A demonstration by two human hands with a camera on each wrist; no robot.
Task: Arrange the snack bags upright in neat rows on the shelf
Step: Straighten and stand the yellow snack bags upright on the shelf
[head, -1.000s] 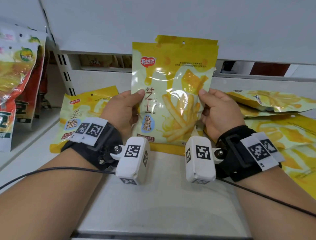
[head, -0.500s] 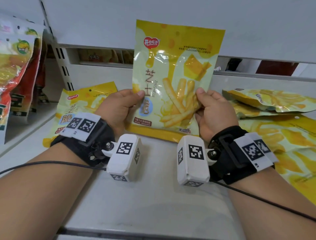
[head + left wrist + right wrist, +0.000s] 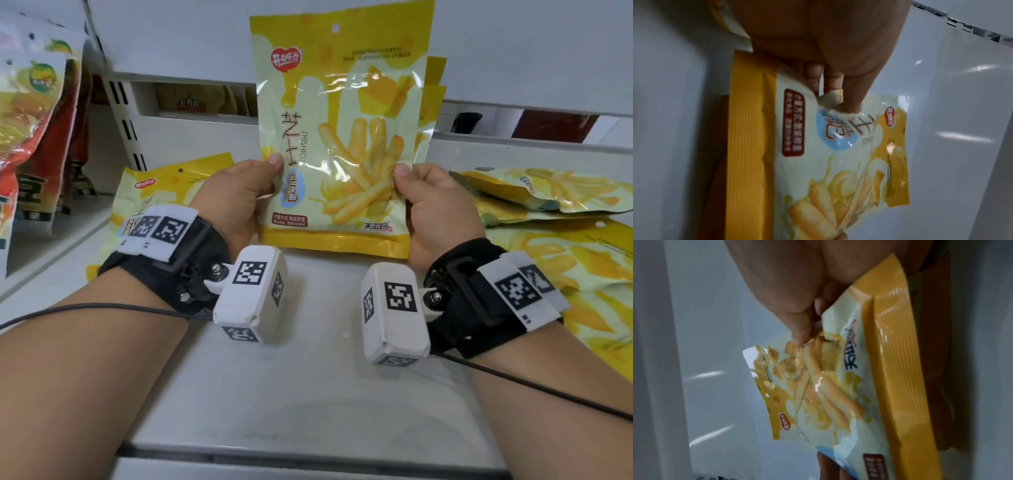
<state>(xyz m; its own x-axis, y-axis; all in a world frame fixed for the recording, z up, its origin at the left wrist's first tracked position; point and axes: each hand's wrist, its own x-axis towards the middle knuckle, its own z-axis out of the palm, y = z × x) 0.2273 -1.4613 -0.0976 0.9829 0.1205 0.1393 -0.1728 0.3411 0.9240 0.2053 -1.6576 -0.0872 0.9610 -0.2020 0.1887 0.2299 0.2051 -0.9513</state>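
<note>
The white shelf spreads wide across the head view, its bare surface running under both forearms. On its right side lies a pile of flat yellow bags, overlapping one another. At the far left stand orange-and-red bags, upright on a neighbouring section. 1 more yellow bag lies tilted behind the left wrist. At the centre the held snack bag stands upright, its bottom edge at or just above the shelf, with another bag's edge showing behind its right side. The left hand pinches its left edge, thumb in front, fingers curled behind. The right hand clamps the right edge the same way.
</note>
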